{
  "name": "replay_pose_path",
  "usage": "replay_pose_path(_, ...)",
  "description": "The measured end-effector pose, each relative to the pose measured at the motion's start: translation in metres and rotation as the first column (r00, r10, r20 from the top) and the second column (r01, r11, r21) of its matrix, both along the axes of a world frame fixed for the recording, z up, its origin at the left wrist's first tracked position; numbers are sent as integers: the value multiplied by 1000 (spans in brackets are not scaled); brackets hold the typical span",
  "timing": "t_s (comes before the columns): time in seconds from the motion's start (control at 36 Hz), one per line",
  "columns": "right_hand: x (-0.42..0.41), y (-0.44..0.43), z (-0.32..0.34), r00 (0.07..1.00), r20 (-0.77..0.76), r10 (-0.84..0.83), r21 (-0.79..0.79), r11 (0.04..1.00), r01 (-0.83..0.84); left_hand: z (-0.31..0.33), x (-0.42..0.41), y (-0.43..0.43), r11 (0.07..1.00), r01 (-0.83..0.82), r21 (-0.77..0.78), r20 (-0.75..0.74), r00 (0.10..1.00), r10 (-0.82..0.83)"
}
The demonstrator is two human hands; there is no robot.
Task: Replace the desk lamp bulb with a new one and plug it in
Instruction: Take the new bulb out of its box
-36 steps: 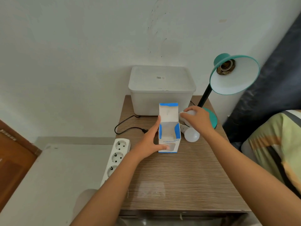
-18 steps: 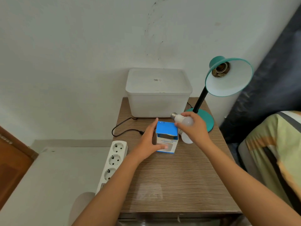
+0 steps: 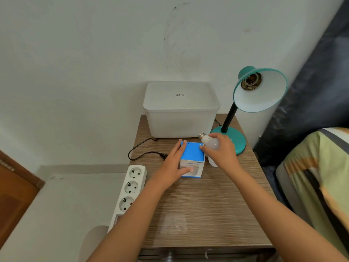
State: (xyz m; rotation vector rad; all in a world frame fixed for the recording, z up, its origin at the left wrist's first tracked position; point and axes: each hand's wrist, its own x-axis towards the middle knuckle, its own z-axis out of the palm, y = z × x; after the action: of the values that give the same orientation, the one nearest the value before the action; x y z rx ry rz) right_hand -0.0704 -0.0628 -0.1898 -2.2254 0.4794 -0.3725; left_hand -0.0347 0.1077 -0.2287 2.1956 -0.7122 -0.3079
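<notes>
Fingers (image 3: 204, 148) of the right hand (image 3: 221, 154) are curled round a bulb (image 3: 212, 143), grasping it low over the tabletop (image 3: 207, 205) with the forefinger tip also touching the closed lid of the box (image 3: 192, 159); the left hand (image 3: 174, 163) is clasped on the box's left side, thumb on its front. From that grip the lamp (image 3: 258, 91) stands behind and to the right, its shade tilted toward the viewer and its socket (image 3: 252, 83) bare, up and right of the held bulb. That bulb's long axis lies nearly level, screw cap (image 3: 201, 135) pointing back-left, away from the socket, so by my reading it must be turned round before it can go in, and the right hand is the nearer one for that. Counted, largest first: one tabletop, one tub (image 3: 181, 110), one lamp, one power strip (image 3: 130, 188) showing three outlets, one box, one plug (image 3: 164, 156) lying loose left of the box, and two bulbs, the second (image 3: 212, 162) half hidden under the right wrist.
</notes>
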Motion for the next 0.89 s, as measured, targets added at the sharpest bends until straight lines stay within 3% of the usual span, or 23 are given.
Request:
replay_pose_path(0.53,6,1,2,994,-110,-26,60,998,33,2,-1,-4,997,-50,-58,-16,999,49)
replay_pose_path(0.89,-5,-1,16,998,-63,-25,45,999,28,10,4,-3,1000,-10,4,-44,999,10)
